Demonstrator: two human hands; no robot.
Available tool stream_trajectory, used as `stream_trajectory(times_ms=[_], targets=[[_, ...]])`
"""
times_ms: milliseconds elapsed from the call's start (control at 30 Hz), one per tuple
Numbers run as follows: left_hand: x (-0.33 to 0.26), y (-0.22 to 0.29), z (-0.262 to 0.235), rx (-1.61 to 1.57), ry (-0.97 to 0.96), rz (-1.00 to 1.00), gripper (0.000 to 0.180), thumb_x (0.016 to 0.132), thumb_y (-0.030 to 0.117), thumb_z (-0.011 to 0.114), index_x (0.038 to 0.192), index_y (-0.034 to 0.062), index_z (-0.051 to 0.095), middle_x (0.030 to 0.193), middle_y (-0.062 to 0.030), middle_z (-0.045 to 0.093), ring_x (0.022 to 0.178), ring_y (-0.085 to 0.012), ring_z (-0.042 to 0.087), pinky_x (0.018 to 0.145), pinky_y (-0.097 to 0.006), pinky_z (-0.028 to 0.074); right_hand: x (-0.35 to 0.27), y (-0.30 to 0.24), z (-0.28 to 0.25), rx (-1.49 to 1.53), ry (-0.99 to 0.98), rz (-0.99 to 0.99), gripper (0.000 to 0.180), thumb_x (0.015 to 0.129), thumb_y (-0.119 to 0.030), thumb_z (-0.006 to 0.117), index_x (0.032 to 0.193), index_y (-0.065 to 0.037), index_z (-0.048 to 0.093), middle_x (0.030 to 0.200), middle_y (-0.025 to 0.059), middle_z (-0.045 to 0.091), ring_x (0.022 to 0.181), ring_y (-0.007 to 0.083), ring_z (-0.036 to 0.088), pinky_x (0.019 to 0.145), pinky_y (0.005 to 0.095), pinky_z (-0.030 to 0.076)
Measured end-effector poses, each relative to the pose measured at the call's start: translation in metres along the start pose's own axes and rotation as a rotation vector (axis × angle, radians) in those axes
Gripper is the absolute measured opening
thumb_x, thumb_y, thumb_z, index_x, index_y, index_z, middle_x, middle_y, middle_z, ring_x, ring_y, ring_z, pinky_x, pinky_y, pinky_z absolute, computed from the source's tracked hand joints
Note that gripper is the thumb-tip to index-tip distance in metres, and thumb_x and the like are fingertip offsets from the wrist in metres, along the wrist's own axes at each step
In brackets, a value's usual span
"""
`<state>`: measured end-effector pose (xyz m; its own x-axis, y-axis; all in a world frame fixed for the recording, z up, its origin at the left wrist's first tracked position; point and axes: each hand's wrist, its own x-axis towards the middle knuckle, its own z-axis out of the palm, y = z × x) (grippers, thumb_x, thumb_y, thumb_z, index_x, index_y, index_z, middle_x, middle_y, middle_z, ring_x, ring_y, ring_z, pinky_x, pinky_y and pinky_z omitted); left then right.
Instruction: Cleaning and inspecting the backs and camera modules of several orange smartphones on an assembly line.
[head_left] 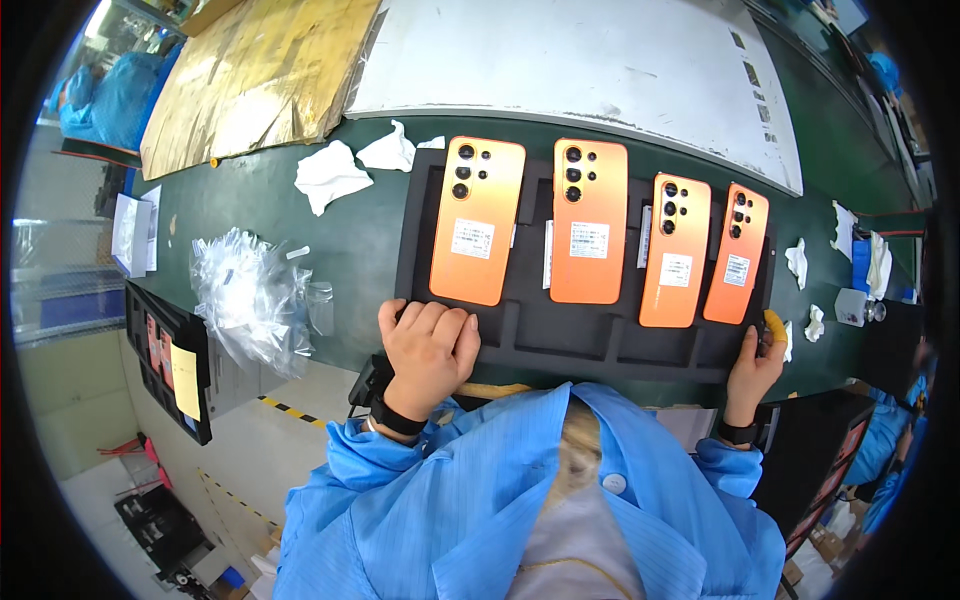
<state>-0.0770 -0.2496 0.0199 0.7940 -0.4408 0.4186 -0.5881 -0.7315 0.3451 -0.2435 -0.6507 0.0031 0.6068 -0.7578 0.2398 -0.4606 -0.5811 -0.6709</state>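
The left hand (pixel 430 345) gripped the near-left edge of the black tray (pixel 560 340) at lower centre, fingers curled over it. The right hand (pixel 755 360) clasped the tray's near-right corner. Four orange phones (pixel 588 222) lay face down across the tray, long axes running toward the top of the frame, camera lenses at the far end. Each bore one white rectangular label (pixel 589 240) mid-back. Crumpled clear bags (pixel 250 295) sat at left.
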Motion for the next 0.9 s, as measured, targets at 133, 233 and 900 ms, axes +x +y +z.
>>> stream_trajectory(times_ms=[133,233,900], targets=[[-0.001,-0.005,0.005,0.057,-0.019,0.002,0.007,0.079,0.015,0.070,0.081,0.0109,0.065,0.075,-0.0031,0.061,0.070,-0.0222,0.057,0.088,-0.042,0.037,0.002,0.006,0.000,0.085,-0.031,0.057,0.033,0.097,-0.004,0.061,0.129,0.001,0.058,0.111,0.0073,0.062,0.096,0.0146,0.055,0.083,0.0271,0.048],[-0.002,-0.005,0.002,0.077,-0.028,-0.002,0.008,0.080,0.018,0.069,0.082,0.0117,0.064,0.075,-0.0024,0.059,0.070,-0.0212,0.056,0.090,-0.043,0.037,0.002,0.011,0.000,0.089,-0.022,0.023,0.033,0.098,-0.004,0.060,0.130,0.001,0.057,0.117,0.0088,0.062,0.102,0.0160,0.057,0.088,0.0280,0.048],[-0.001,-0.005,0.002,0.089,-0.093,-0.017,0.005,0.079,0.017,0.067,0.080,0.0127,0.065,0.074,-0.0015,0.060,0.070,-0.0206,0.057,0.092,-0.042,0.036,-0.003,0.005,0.002,0.136,0.017,0.003,0.035,0.098,-0.002,0.059,0.133,0.000,0.056,0.120,0.0095,0.063,0.101,0.0143,0.060,0.088,0.0262,0.047]])
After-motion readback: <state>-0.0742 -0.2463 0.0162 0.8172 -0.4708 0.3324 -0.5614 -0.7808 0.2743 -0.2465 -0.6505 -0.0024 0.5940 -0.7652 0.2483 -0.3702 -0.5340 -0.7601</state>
